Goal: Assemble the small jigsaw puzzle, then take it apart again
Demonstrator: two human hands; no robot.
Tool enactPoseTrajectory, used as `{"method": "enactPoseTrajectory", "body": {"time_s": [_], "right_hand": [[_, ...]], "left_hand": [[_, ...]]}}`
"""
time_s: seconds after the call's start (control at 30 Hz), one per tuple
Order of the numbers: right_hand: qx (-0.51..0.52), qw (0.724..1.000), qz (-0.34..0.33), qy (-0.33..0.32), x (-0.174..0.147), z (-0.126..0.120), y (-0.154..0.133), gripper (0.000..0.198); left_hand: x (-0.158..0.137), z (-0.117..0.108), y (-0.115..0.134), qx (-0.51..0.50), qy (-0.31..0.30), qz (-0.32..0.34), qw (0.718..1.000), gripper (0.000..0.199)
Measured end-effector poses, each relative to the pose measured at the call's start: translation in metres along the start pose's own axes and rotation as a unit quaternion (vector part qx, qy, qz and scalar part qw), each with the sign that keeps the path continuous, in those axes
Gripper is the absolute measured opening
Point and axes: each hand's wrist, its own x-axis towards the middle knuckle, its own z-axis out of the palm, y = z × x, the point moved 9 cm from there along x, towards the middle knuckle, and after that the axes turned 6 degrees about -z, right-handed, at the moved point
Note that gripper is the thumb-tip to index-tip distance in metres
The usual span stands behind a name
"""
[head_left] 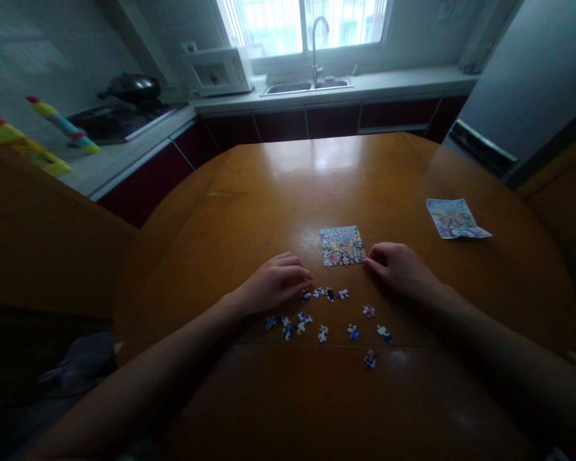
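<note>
Lying flat on a glossy brown wooden table [269,192]: a multicoloured, nearly square, assembled jigsaw [342,246]. Rests the bare right hand [397,266] at the jigsaw's near right corner, fingers curled toward the thumb; cannot tell whether pinching the edge. Rests the bare left hand [276,282] nearer than the jigsaw and to its left, fingers bent and close together, just beside small, loose, blue-and-white puzzle pieces [319,292]; cannot tell whether gripping any. On the near side of the jigsaw, more such pieces, scattered. Right of the jigsaw and slightly farther off, a creased, colour-printed paper sheet [454,218]. Well beyond the jigsaw and to its left, a white, boxy microwave oven [218,70].
</note>
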Motion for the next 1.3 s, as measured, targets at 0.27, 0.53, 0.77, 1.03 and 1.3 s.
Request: {"method": "enactPoseTrajectory", "body": {"time_s": [0.27, 0.53, 0.77, 1.03, 1.3], "right_hand": [[0.027, 0.999, 0.009, 0.017, 0.001, -0.002, -0.005, 0.03], [0.022, 1.0, 0.008, 0.019, 0.002, 0.0, -0.005, 0.027], [0.05, 0.998, 0.011, 0.031, 0.001, -0.002, -0.004, 0.028], [0.177, 0.971, -0.122, 0.108, -0.011, -0.001, -0.061, 0.007], [0.179, 0.932, -0.275, 0.153, -0.029, 0.002, -0.106, 0.005]], "left_hand": [[0.003, 0.022, 0.012, 0.04, -0.023, 0.012, 0.999, 0.025], [0.004, 0.023, 0.011, 0.028, -0.042, -0.007, 0.999, 0.016], [0.003, 0.02, 0.009, -0.054, -0.025, -0.05, 0.997, 0.007], [0.004, -0.004, 0.002, -0.144, 0.132, -0.065, 0.979, 0.017], [-0.003, -0.002, -0.014, -0.227, 0.158, -0.136, 0.951, 0.02]]}}
